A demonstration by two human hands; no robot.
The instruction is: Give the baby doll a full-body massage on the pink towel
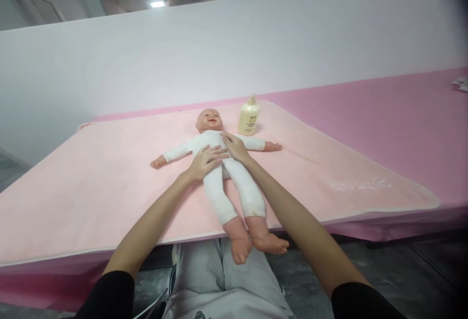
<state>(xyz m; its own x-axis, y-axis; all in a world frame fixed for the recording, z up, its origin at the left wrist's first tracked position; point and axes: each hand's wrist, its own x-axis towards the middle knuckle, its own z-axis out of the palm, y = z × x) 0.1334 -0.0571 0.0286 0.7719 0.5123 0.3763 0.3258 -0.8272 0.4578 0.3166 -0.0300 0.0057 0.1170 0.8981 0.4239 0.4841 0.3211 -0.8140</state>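
A baby doll (215,178) in a white bodysuit lies on its back on a pale pink towel (91,182), arms spread, feet hanging past the table's near edge. My left hand (205,161) rests flat on the doll's belly, fingers spread and pointing right. My right hand (235,146) lies flat on the doll's chest, fingers pointing up and left. Neither hand grips anything. A cream pump bottle (248,116) stands upright just right of the doll's head.
The towel covers a long pink table (402,124) that runs right. A white wall (234,51) rises behind it. A small crumpled white item (461,84) lies at the far right edge. My grey-trousered lap (215,285) is below the table's edge.
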